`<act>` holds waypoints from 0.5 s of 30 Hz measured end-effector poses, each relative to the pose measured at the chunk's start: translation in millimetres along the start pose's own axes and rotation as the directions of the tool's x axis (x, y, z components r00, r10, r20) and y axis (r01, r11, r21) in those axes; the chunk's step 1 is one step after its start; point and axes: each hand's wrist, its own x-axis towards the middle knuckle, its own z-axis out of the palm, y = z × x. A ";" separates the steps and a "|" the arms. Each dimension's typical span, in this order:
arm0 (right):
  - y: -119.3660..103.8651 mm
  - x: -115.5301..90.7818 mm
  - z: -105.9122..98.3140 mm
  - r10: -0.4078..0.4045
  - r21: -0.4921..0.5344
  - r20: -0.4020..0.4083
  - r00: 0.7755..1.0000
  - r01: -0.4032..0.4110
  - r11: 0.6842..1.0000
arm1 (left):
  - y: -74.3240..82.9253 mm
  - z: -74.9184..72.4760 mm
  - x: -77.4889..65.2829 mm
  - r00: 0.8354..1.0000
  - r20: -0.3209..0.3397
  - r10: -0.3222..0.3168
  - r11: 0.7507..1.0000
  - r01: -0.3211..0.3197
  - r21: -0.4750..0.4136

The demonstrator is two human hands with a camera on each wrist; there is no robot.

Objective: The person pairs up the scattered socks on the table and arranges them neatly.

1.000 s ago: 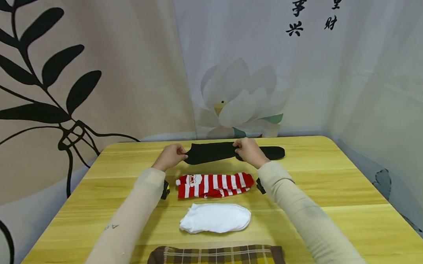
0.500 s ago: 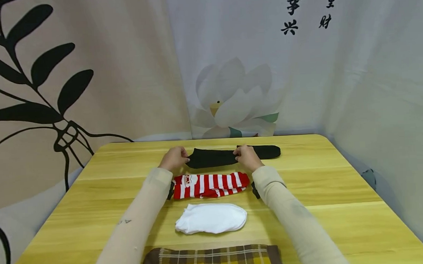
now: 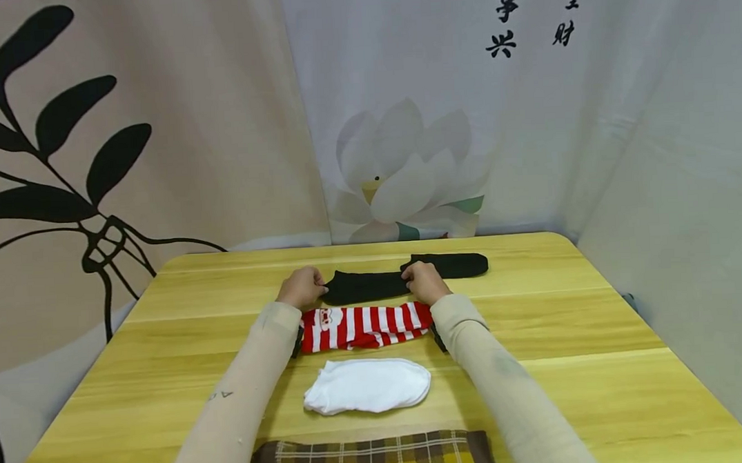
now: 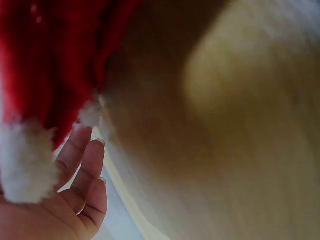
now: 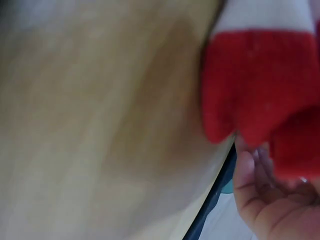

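At the far side of the table, a black sock (image 3: 364,288) lies stretched sideways between both hands. My left hand (image 3: 301,288) pinches its left end, and my right hand (image 3: 426,283) pinches its right end. Just behind the right hand lies a second black sock (image 3: 456,265), set back and to the right. A red and white striped sock (image 3: 369,326) with a Santa face lies flat right in front of the held sock. It fills the near part of both wrist views, where the black socks are hidden and parts of the left hand's fingers (image 4: 92,160) show.
Nearer on the wooden table (image 3: 570,388) lie a white sock (image 3: 368,385) and a brown and yellow plaid piece (image 3: 375,458), cut off by the lower frame edge. A printed curtain (image 3: 230,127) hangs behind the table's far edge.
Both hands have drawn the held black sock toward the person, closer to the striped sock. The second black sock now shows more, lying behind it. The head view has shifted slightly.
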 end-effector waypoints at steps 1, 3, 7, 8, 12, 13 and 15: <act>-0.8 -0.5 -0.3 0.004 0.001 0.002 1.000 -0.004 1.000 | -0.1 0.1 0.1 1.000 -0.002 0.002 1.000 -0.002 0.008; -2.1 -1.6 -1.0 0.013 0.001 0.003 1.000 -0.013 1.000 | -0.1 0.8 0.3 1.000 -0.005 -0.002 1.000 0.002 0.017; -3.5 -3.0 -2.5 0.040 -0.008 0.028 0.999 -0.040 0.999 | 0.8 2.4 0.5 1.000 -0.009 0.005 0.999 -0.005 0.038; -3.4 -2.7 -2.5 0.045 -0.014 0.038 0.998 -0.044 0.999 | 1.2 2.7 0.3 1.000 -0.010 0.006 0.999 -0.005 0.041; -4.5 -2.5 -3.3 0.043 -0.046 0.071 0.997 -0.040 0.998 | 2.3 2.7 -0.9 1.000 -0.015 0.006 0.999 -0.006 0.044; -5.0 -2.5 -3.7 0.042 -0.054 0.076 0.996 -0.037 0.998 | 2.6 2.3 -1.3 1.000 -0.016 0.005 0.999 -0.004 0.043; -6.3 -2.9 -4.8 0.037 -0.069 0.085 0.996 -0.032 0.997 | 3.0 1.5 -1.9 1.000 -0.013 0.007 0.999 -0.007 0.046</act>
